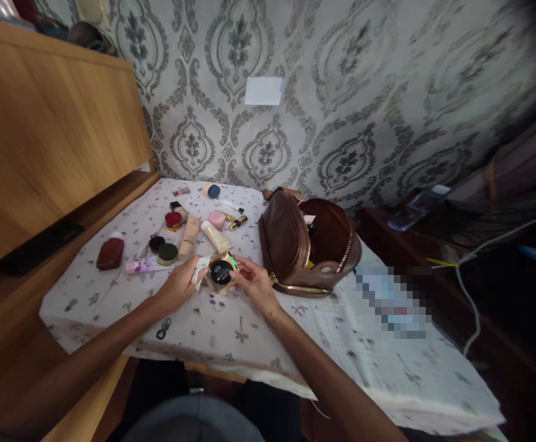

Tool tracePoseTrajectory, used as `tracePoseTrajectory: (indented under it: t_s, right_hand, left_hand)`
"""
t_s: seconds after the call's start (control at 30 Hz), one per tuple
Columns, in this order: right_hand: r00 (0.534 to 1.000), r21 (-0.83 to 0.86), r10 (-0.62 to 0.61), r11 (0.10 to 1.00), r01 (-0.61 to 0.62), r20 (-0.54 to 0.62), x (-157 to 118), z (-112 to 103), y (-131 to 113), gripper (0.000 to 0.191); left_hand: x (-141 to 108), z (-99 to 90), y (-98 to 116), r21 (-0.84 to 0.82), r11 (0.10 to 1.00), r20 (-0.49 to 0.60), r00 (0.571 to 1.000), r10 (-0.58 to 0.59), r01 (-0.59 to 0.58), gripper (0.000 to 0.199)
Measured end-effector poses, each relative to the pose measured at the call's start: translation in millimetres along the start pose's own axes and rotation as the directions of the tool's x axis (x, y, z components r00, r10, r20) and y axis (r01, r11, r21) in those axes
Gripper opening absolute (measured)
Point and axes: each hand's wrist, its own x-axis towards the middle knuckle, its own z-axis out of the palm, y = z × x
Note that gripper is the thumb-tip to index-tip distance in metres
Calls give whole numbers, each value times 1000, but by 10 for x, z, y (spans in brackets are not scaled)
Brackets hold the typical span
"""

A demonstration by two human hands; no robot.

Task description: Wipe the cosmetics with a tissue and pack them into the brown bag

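Note:
Near the middle of the table, a square gold compact (220,274) with a round black centre is between my two hands. My right hand (255,283) is closed on its right edge, thumb over the top. A white wipe or tissue (200,270) is pinched in my left hand (182,283), against the compact's left side. Just beyond lie a cream tube (215,236), a beige tube (189,236) and a dark green round jar (167,253). To the right stands a brown toiletry bag (283,239), unzipped, with its lid raised and a few items partly visible inside.
Several cosmetics are spread to the left: a purple-patterned tube (145,265), a red-capped jar (174,220) and a brown bottle (110,253). A wooden cabinet (56,116) borders the left side, a patterned wall the back. A blurred-out item (394,304) lies at the right.

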Motion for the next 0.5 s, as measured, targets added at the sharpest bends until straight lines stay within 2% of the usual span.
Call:
tracePoseTrajectory:
  t_s: [0.1,0.2,0.37,0.5]
  right_hand:
    - [996,11,41,999,-43,85,-35,16,-49,62]
    - [992,12,56,998,-58,112,-67,33,-99,67]
    - [1000,84,9,996,-6,-28,-59,48,-104,43]
    - [991,163,14,987,8,-133,-34,48,-107,43]
  left_hand:
    - [91,-9,49,-4,1000,-91,996,22,-22,25]
    - [184,0,124,-39,997,-89,994,61,-64,24]
    - [235,98,293,-142,980,-82,988,129,-140,25]
    - [177,173,381,-190,968,-48,986,159,-165,42]
